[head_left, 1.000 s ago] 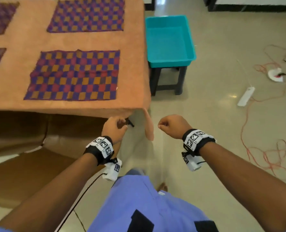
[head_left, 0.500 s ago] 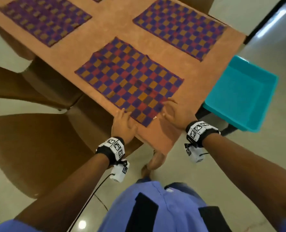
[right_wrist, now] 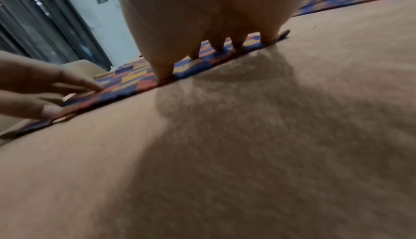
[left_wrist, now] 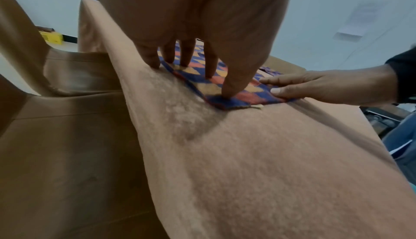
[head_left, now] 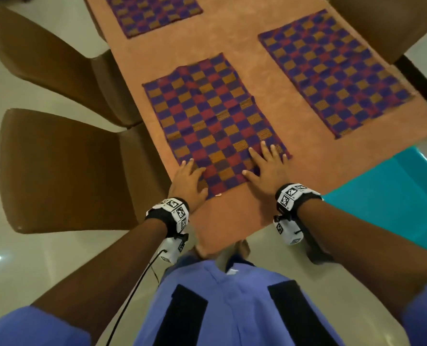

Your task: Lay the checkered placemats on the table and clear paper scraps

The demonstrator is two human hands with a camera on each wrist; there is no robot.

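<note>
A purple, red and orange checkered placemat (head_left: pixel 212 121) lies flat on the brown cloth-covered table (head_left: pixel 242 216) near its front corner. My left hand (head_left: pixel 188 179) rests with spread fingers on the mat's near left corner (left_wrist: pixel 225 103). My right hand (head_left: pixel 267 163) presses flat on the mat's near right part (right_wrist: pixel 225 54). A tiny pale paper scrap (head_left: pixel 217 195) sits at the mat's near edge beside my left hand; in the left wrist view the scrap (left_wrist: pixel 257 107) pokes out from under the mat. Two more placemats lie further back, one (head_left: pixel 332 71) to the right and one (head_left: pixel 152 13) at the far left.
Two brown chairs (head_left: pixel 65 176) (head_left: pixel 47 61) stand along the table's left side, another chair (head_left: pixel 382 23) at the far right. A teal plastic tub (head_left: pixel 392 203) sits to the right, below the table's corner. The floor is pale tile.
One second ago both hands hung curled below the table edge. They have since risen onto the table, opened and slid forward onto the nearest placemat. My head has turned over the table.
</note>
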